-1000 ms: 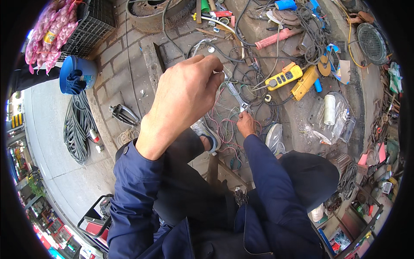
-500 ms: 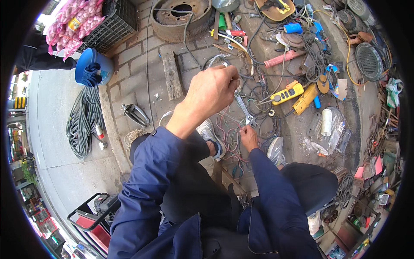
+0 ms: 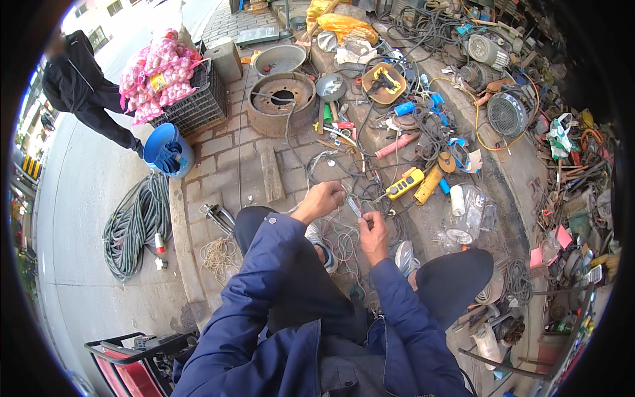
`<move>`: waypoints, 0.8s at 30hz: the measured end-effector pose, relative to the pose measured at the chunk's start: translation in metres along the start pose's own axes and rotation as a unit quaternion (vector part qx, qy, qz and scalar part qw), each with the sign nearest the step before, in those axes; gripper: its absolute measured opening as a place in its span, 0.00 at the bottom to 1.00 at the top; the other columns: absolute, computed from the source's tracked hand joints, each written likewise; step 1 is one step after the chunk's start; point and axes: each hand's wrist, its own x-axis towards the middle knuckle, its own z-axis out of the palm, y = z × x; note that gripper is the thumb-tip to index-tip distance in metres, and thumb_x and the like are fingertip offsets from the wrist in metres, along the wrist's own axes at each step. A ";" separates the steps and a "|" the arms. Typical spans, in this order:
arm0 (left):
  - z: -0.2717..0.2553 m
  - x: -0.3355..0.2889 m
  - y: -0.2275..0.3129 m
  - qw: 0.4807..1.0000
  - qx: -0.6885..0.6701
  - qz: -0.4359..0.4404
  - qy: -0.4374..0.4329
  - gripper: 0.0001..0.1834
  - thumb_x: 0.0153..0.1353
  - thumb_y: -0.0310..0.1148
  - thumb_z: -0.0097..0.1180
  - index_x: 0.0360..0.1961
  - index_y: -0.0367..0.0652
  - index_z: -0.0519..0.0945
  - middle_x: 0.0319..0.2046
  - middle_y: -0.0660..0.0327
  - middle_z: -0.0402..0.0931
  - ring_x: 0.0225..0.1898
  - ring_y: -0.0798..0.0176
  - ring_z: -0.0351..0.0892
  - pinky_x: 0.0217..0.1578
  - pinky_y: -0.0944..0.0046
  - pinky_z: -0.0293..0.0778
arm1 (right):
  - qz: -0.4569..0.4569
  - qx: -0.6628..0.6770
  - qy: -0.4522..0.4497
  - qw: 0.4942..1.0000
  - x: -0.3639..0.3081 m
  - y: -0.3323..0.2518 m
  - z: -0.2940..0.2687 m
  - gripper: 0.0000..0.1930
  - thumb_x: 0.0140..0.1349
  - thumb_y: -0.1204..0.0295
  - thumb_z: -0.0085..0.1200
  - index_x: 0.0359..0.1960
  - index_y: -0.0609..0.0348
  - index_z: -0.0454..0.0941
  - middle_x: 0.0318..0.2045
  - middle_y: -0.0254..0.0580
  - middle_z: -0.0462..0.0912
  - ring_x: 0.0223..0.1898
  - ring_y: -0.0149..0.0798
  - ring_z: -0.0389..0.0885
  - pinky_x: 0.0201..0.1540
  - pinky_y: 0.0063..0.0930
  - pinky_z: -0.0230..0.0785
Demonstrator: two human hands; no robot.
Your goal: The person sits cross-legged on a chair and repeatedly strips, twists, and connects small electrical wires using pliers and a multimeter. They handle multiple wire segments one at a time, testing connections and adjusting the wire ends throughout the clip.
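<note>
My left hand is closed with the fingers curled in, at about knee height over the ground; what is in the fingertips is too small to tell. Close to its right, my right hand pinches what looks like a thin wire between thumb and finger. Between the two hands shows a silver wrench-like tool, partly hidden by the fingers. Below them, a tangle of thin pink, white and green wires spreads between my shoes. A yellow push-button control box on a cable lies just beyond my right hand.
A wooden plank, a rusty wheel rim and a metal puller lie ahead and left. Coiled cable and a blue bucket stand farther left. A yellow angle grinder and motors are at right. A person stands far left.
My left hand has come down toward my right hand, and the two are now close together. My view has tilted up, showing more of the ground ahead and a person at the left.
</note>
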 end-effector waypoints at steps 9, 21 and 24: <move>0.050 -0.063 -0.014 0.938 -0.335 -0.091 0.000 0.11 0.68 0.39 0.54 0.35 0.43 0.78 0.25 0.66 0.77 0.26 0.71 0.76 0.27 0.69 0.73 | -0.007 0.017 -0.016 1.000 -0.055 0.002 -0.022 0.07 0.57 0.77 0.59 0.36 0.62 0.76 0.29 0.38 0.80 0.33 0.33 0.79 0.39 0.29 0.72; 0.093 -0.115 -0.026 0.880 -0.467 -0.085 -0.026 0.10 0.65 0.35 0.50 0.30 0.42 0.75 0.20 0.66 0.73 0.19 0.73 0.71 0.19 0.71 0.66 | -0.056 0.069 -0.059 0.994 -0.070 -0.017 -0.014 0.06 0.63 0.76 0.54 0.39 0.64 0.78 0.27 0.33 0.77 0.23 0.25 0.72 0.24 0.21 0.67; 0.087 -0.121 -0.023 0.857 -0.499 -0.108 -0.063 0.08 0.68 0.36 0.50 0.34 0.44 0.73 0.22 0.68 0.72 0.21 0.73 0.71 0.20 0.71 0.65 | -0.054 0.093 -0.056 0.993 -0.077 -0.024 -0.013 0.05 0.63 0.76 0.54 0.38 0.63 0.78 0.27 0.33 0.77 0.21 0.24 0.70 0.23 0.20 0.65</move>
